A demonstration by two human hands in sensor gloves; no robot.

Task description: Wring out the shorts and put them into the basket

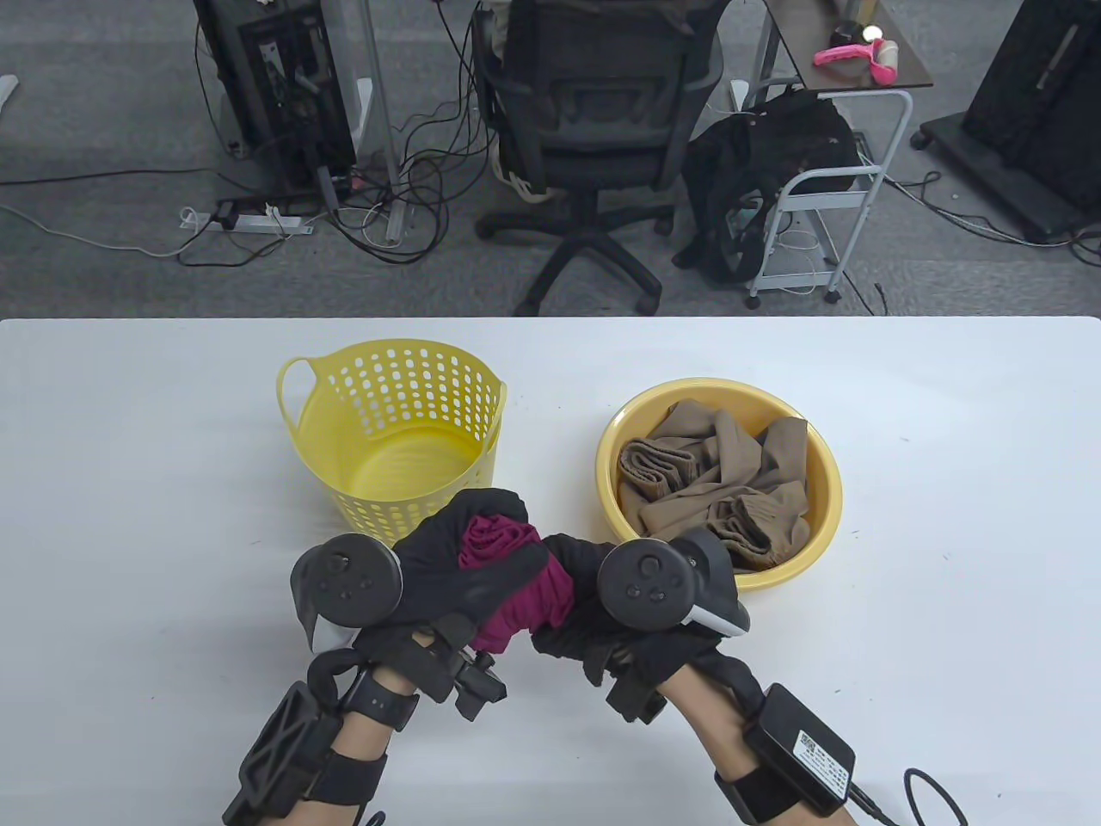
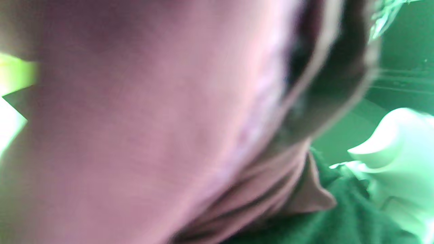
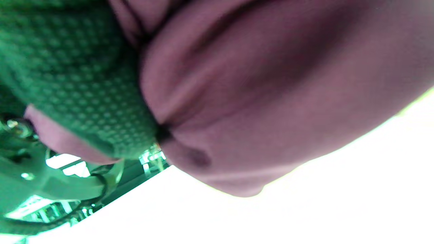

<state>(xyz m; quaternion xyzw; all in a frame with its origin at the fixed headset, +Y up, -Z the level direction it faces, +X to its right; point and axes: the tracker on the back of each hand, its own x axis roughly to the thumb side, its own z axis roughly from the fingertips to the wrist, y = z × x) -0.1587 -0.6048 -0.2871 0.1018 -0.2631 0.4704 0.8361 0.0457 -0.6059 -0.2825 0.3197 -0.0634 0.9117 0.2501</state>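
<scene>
On the white table, my left hand and right hand both clench the maroon shorts, mid-wring; next I'd lift them up-left into the yellow basket.

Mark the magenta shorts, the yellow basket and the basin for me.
magenta shorts (image 1: 525, 594): table view, twisted middle between both hands.
yellow basket (image 1: 469, 380): table view, perforated far wall.
basin (image 1: 826, 499): table view, bare right rim.
</scene>
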